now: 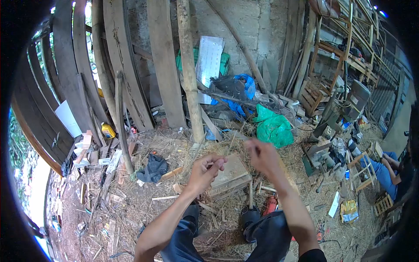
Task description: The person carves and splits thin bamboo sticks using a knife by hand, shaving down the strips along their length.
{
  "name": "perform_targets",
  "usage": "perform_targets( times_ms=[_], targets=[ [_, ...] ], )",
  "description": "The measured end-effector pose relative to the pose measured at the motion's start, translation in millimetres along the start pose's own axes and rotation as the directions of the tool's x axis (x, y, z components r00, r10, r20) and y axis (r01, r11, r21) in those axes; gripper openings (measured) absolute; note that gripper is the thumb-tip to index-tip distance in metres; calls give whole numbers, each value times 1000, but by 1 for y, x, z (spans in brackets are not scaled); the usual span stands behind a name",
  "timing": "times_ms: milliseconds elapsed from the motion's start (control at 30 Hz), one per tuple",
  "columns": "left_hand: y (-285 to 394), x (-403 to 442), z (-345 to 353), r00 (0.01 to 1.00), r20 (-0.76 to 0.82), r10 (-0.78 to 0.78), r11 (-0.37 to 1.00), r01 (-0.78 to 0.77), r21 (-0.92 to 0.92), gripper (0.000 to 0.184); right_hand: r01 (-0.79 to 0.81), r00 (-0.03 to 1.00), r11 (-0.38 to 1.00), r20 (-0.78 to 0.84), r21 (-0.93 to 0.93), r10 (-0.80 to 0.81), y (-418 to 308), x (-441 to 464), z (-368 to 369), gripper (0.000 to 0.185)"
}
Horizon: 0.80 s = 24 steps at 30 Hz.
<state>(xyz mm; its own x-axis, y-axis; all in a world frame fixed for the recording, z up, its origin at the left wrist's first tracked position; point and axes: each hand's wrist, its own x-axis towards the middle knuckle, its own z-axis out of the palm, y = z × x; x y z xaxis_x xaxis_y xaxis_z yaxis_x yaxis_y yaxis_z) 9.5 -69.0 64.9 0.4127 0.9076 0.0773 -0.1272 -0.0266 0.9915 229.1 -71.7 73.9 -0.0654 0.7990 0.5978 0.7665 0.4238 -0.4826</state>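
Observation:
My left hand (207, 171) is closed in a pinch, thumb against the fingers. From its fingertips a thin, pale sliver (229, 147) appears to stick up, too fine to name. My right hand (264, 158) is curled and smeared by motion, a little higher and to the right. A pale, flat, blade-like piece (238, 135) points left from it; its handle, if any, is hidden in the fist. Below and between both hands lies a wooden block (231, 172) on the straw-covered ground. Near its front edge stands a wooden handle (251, 194).
A red canister-like thing (270, 204) lies by my right leg. Ahead are a wooden post (188, 70) and a green plastic bag (274, 131). Black cloth (152, 168) lies left. A seated person (393, 172) is at far right, near a small wooden frame (362, 171).

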Motion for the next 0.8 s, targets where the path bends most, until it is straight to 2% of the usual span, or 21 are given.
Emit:
perform_targets(
  times_ms=[67, 100, 133, 200, 333, 467, 533, 567, 667, 700, 767, 800],
  targets=[
    [-4, -2, -1, 1000, 7, 22, 999, -22, 31, 19, -174, 984, 983, -39, -65, 172, 11, 7, -16, 16],
    [-10, 1, -2, 998, -17, 56, 995, -54, 82, 19, -243, 970, 970, -22, -26, 242, 5, 3, -15, 19],
    [-12, 4, -1, 995, -39, 88, 988, -82, 131, 19, -243, 970, 970, -27, -29, 242, 0, -5, -5, 19],
    [-9, 5, 3, 997, -18, 81, 988, -78, 137, 19, 154, 985, 988, -77, -4, -154, -13, -16, 14, 20],
    [-4, 5, 6, 996, -8, 85, 990, -84, 118, 19, 113, 992, 993, 46, 43, -115, -30, -9, 7, 21],
    [-8, 6, 5, 993, -16, 119, 983, -116, 143, 18, 43, 995, 998, 91, -43, -39, -10, -3, -5, 23],
    [-3, 5, 1, 997, -31, 67, 981, -60, 185, 19, -127, 992, 985, -9, -116, 127, 4, 6, -14, 26],
    [-3, 5, 0, 997, -32, 71, 981, -64, 185, 19, -168, 984, 976, 29, -138, 174, 5, 4, -14, 28],
    [-7, 6, 3, 1000, -29, 13, 982, -7, 188, 19, -147, 989, 967, -47, -207, 141, 20, 1, -6, 32],
    [-7, 5, 2, 999, -14, 39, 980, -36, 196, 18, -155, 988, 966, -53, -205, 147, 29, 1, -9, 32],
    [-6, 3, 1, 997, -6, 79, 976, -76, 206, 18, -336, 933, 938, -166, -83, 319, 47, 11, -19, 34],
    [-11, 2, 1, 994, -15, 107, 972, -101, 212, 16, -329, 935, 941, -170, -83, 312, 47, 11, -18, 34]
  ],
)
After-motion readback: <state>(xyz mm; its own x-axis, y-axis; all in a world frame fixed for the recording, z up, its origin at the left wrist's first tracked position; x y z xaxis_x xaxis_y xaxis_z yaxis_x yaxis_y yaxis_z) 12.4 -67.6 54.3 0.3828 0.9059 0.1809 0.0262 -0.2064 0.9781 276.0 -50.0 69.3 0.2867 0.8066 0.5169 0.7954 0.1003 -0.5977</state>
